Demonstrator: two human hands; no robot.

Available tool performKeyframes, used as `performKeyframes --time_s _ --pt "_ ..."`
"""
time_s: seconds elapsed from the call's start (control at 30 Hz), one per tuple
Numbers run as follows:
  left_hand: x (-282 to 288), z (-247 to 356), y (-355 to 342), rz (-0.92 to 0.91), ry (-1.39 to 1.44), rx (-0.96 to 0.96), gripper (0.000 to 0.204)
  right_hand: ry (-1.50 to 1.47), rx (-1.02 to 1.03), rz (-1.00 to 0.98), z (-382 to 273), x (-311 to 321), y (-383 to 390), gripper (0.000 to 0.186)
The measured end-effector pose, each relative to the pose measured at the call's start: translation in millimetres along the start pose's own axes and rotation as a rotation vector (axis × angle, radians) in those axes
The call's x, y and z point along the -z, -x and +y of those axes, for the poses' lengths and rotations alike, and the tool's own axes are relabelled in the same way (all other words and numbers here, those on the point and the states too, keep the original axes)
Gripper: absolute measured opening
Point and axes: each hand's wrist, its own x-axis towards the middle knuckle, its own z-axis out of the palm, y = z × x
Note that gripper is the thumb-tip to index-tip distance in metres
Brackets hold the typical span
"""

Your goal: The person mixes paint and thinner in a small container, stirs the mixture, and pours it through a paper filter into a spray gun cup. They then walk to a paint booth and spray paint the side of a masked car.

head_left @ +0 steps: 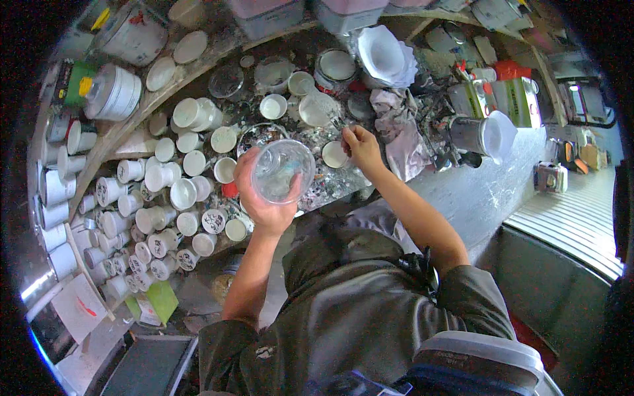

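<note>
My left hand [272, 214] is wrapped round a clear plastic cup [282, 170], raised above the near edge of the cluttered bench. Its round mouth faces me, and the bench shows through it. My right hand [361, 150] is to the right of the cup, thumb and fingers pinched together. Something thin and dark may be at the fingertips, too small to make out. Just left of those fingers is a small white tub [335, 154]. Beyond it lies a pale round container [316, 109], with a smaller white cup [273, 106] to its left.
Many white tubs [162, 177] crowd the left side. Paper cone filters [384, 56] are stacked at the back beside a crumpled cloth [399, 125]. On the right stand a metal can [467, 134] with a paper cone and some green-and-white boxes [517, 102]. A wooden shelf edge [155, 96] curves behind.
</note>
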Motion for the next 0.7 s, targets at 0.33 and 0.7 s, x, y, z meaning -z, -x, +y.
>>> performKeyframes --time_s 0.33,0.7 --pt "-100 126 -30 -0.148 0.029 -0.027 0.092 -0.273 0.287 0.186 -105 200 172 0.026" --pt "-247 213 -78 -0.416 -0.339 -0.346 0.086 -0.326 0.346 0.566 -51 405 241 0.025"
